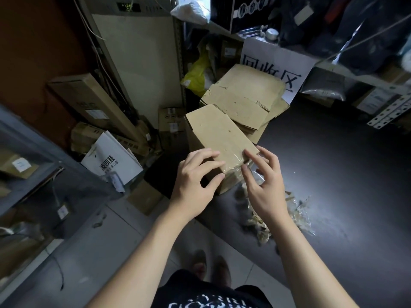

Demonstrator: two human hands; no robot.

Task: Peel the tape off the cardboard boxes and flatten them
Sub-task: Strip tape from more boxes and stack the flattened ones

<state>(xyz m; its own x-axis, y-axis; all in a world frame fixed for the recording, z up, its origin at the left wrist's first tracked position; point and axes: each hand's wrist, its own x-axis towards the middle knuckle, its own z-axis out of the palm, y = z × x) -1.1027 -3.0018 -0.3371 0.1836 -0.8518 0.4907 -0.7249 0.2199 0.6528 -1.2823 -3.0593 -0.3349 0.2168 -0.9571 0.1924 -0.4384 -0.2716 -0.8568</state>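
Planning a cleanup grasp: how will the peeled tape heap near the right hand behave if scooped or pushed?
The peeled tape heap looks thin and crumpled, so probably floppy and light. Its strands lie loosely on the dark surface; a push would likely drag it apart, not slide it whole. Brown scraps seem stuck to it, so it may cling.

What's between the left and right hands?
Head view: the near end of the cardboard box, wrapped in clear tape, sits between left hand and right hand.
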